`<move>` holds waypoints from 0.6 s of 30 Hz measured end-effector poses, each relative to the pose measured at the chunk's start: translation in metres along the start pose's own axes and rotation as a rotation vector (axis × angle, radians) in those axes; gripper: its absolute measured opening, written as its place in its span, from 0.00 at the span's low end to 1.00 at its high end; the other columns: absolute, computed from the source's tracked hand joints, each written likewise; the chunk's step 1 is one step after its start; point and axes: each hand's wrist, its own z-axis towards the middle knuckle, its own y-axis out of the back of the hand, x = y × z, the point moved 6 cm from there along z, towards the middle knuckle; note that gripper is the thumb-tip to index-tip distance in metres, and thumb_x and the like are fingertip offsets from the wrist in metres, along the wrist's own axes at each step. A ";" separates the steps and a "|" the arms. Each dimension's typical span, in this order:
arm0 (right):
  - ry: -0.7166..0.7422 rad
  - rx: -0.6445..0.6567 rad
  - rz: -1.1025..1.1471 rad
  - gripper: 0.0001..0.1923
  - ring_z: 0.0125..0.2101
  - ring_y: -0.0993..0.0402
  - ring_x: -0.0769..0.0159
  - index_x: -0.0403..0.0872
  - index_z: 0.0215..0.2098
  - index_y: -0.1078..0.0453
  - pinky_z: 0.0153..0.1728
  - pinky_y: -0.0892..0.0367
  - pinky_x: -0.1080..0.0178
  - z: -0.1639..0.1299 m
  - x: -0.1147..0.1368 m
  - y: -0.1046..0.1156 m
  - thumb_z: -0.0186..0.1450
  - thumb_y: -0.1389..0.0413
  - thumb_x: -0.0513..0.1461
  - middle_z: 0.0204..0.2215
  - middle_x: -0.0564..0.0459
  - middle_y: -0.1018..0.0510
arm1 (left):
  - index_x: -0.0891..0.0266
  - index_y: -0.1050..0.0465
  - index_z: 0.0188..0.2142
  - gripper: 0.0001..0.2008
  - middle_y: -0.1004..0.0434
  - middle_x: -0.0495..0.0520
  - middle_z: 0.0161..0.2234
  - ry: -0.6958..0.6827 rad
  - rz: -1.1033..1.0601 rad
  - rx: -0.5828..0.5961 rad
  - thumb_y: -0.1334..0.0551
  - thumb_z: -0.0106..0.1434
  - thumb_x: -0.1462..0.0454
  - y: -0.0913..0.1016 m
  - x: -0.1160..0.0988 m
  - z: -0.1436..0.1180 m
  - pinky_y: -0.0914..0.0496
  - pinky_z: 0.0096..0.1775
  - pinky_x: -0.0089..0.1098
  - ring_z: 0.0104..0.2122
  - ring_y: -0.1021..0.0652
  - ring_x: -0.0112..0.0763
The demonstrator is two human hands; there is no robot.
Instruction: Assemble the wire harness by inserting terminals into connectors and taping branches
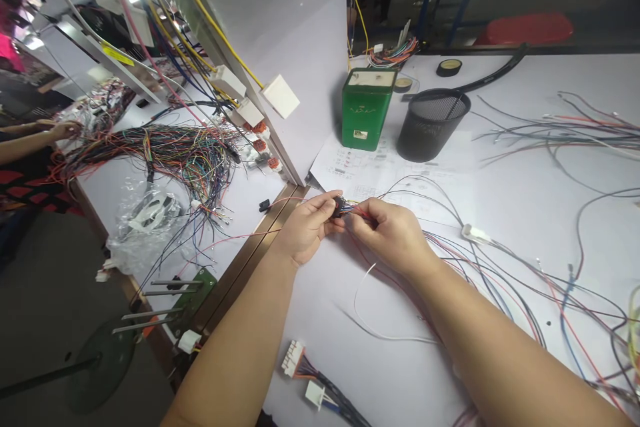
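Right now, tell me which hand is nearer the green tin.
Left. The left hand lies below the green tin, slightly to its left; the right hand sits a little farther off, below it and slightly right.

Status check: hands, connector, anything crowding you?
Left hand pinches small dark connector. Right hand grips its wires. Loose wires sprawl right; green tin behind.

A tin (367,109) is standing on the tabletop (525,213) just left of a mesh cup (431,123), both sitting behind the paper sheet (365,170).
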 end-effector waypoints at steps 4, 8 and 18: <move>-0.013 -0.012 -0.035 0.07 0.21 0.36 0.70 0.49 0.27 0.30 0.24 0.44 0.68 0.001 -0.002 0.001 0.60 0.48 0.41 0.20 0.58 0.27 | 0.64 0.27 0.46 0.14 0.27 0.51 0.31 -0.010 0.019 0.002 0.37 0.61 0.64 -0.001 0.000 0.000 0.28 0.30 0.26 0.28 0.25 0.24; -0.029 0.009 -0.036 0.08 0.21 0.36 0.70 0.49 0.28 0.29 0.24 0.44 0.67 0.002 -0.002 0.001 0.60 0.49 0.41 0.20 0.58 0.27 | 0.64 0.27 0.45 0.13 0.27 0.51 0.31 -0.015 0.019 0.016 0.37 0.61 0.64 -0.002 0.000 -0.001 0.28 0.30 0.25 0.27 0.25 0.23; 0.011 0.043 0.030 0.09 0.22 0.33 0.70 0.48 0.33 0.27 0.25 0.42 0.67 0.002 0.001 -0.003 0.61 0.49 0.40 0.24 0.57 0.23 | 0.65 0.27 0.45 0.14 0.26 0.52 0.31 -0.014 0.020 0.010 0.36 0.60 0.64 -0.002 0.000 -0.001 0.27 0.30 0.25 0.27 0.25 0.23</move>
